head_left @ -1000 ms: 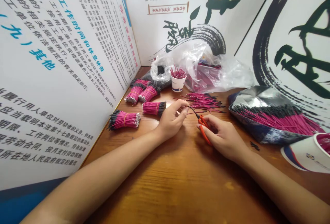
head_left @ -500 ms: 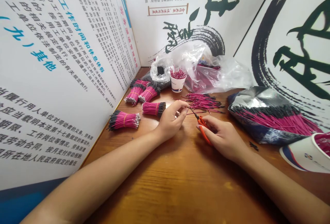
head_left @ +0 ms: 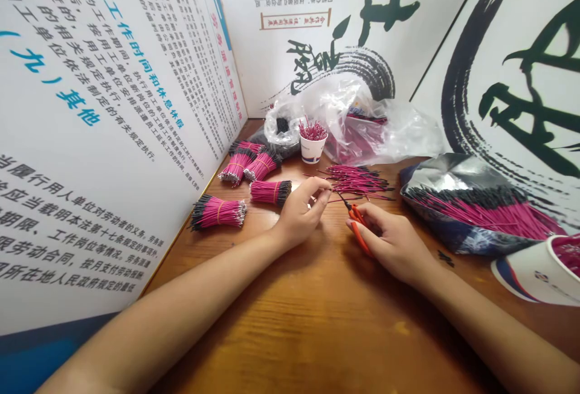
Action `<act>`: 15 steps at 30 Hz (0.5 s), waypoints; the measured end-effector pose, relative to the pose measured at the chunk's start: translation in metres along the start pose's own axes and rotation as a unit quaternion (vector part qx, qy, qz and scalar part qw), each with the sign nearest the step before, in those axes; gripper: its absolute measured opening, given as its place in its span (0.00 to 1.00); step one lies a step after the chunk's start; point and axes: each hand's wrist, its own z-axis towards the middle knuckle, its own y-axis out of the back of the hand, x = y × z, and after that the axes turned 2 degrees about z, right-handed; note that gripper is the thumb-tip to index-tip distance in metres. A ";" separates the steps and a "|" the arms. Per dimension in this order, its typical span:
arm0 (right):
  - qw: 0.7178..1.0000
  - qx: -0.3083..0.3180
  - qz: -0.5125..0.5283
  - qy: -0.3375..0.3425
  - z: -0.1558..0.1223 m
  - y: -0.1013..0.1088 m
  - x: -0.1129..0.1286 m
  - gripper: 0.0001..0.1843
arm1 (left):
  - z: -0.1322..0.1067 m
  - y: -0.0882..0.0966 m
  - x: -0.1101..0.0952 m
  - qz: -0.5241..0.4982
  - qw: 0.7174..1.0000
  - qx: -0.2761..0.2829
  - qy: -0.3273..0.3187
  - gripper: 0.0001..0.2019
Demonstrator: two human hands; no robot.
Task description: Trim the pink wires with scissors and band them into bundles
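Observation:
My right hand (head_left: 392, 238) is closed around orange-handled pliers (head_left: 357, 228), whose dark, narrow jaws point up and left. The jaw tips meet the fingertips of my left hand (head_left: 301, 213). Thumb and forefinger of that hand are pinched on a thin wire, mostly hidden by the fingers. Just beyond both hands lies a loose pile of magenta wires (head_left: 357, 179) with black ends. A bundle of magenta wires (head_left: 267, 191) tied with a band touches the area beside my left wrist.
More banded bundles (head_left: 220, 211) lie at the left by the wall panel. Behind stand a paper cup (head_left: 312, 151) of wires and clear plastic bags (head_left: 389, 134). On the right are an open foil bag (head_left: 453, 228) of wires, a larger tipped cup (head_left: 525, 273) and small black pieces (head_left: 446, 258).

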 end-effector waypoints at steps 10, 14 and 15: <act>1.000 0.006 0.006 0.009 0.000 0.000 0.000 0.10 | -0.001 0.000 0.004 0.014 1.000 0.004 -0.002 0.05; 1.000 0.005 0.003 0.007 -0.001 0.001 0.000 0.10 | 0.000 0.000 0.004 0.012 1.000 0.003 -0.004 0.05; 1.000 0.003 -0.001 0.006 -0.001 0.001 0.000 0.10 | 0.000 0.000 0.003 0.010 1.000 0.003 -0.004 0.05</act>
